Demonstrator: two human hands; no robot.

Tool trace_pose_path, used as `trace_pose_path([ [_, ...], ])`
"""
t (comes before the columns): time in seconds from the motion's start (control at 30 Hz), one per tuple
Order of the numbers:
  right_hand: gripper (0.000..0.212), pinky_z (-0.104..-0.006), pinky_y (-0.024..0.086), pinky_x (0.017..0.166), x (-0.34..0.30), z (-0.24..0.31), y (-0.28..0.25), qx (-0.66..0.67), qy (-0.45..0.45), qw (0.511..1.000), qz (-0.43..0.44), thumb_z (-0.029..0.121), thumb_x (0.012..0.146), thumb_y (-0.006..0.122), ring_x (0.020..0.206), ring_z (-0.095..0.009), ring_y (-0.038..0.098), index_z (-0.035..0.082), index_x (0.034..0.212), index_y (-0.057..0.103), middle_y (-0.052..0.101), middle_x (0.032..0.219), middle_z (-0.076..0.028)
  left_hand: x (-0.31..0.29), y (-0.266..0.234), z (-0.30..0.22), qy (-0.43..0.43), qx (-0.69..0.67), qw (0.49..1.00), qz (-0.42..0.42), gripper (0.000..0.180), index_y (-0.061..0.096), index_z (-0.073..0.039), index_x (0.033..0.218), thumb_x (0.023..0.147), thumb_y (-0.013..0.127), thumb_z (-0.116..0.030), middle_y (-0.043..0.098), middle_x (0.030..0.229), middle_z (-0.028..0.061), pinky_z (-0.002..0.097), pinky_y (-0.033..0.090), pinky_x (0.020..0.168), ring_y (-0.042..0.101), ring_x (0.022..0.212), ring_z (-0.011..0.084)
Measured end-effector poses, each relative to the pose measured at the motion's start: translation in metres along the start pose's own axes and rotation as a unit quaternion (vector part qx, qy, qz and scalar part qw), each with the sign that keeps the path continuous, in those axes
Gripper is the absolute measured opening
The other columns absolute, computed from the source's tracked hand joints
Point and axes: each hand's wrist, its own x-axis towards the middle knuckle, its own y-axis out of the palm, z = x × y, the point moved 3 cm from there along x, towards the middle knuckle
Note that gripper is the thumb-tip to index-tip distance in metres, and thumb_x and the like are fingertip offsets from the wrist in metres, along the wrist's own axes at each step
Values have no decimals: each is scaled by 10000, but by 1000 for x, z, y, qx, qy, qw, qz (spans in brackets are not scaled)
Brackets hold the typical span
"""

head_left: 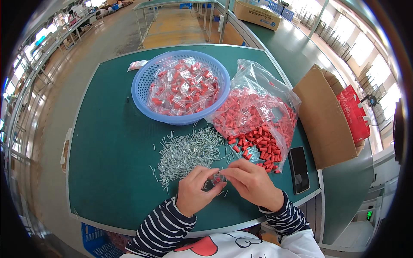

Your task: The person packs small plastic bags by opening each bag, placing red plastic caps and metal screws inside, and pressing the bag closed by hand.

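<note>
Above the table's near edge, my left hand (194, 191) pinches a small clear plastic bag (219, 177) that has a bit of red in it. From the other side, the fingers of my right hand (253, 182) close on the bag's upper edge; its exact contents are too small to make out. Just beyond my hands lies a loose heap of silver screws (186, 154). Red plastic caps (270, 148) spill from a large clear bag (275, 99) on the right. Filled small bags with red pieces (183, 88) heap up inside a blue perforated basket (177, 120).
A black phone (299, 170) lies at the green table's (112, 172) right edge, beside an open cardboard box (323, 124) with a red bag (353, 112) at it. A small white-and-red packet (137, 65) lies left of the basket. A blue crate (100, 241) sits below the table.
</note>
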Motion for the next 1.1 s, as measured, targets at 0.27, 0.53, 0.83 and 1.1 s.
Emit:
trace_pose_path([
  [0.27,246,-302,518,712,-4,-20,19,186,121,974,38,4,831,701,816,-193,663,24,1074,665,645,960,-88,-4,0,9,-47,-16,999,2,297,666,-39,916,704,858,-119,595,771,20,218,332,462,402,525,55],
  [0.53,138,-265,465,661,-2,-28,20,255,111,961,-5,85,883,698,814,-160,624,40,1014,696,663,903,-55,-5,-2,18,-129,-205,970,9,107,662,-8,892,842,755,-21,593,821,6,171,359,543,468,626,15],
  [0.83,97,-277,459,728,-1,-26,14,284,83,955,-30,49,856,717,847,-146,599,38,951,699,658,931,-40,0,-10,8,-37,-188,981,30,172,676,-1,993,837,748,-8,576,892,17,163,342,548,463,637,21],
  [1.1,86,-282,446,811,2,-38,4,273,89,956,-62,36,845,702,912,-145,590,31,926,675,646,943,-54,-3,-10,10,-74,-246,966,-11,315,673,-46,1110,808,760,-22,608,956,34,176,306,503,377,579,30],
])
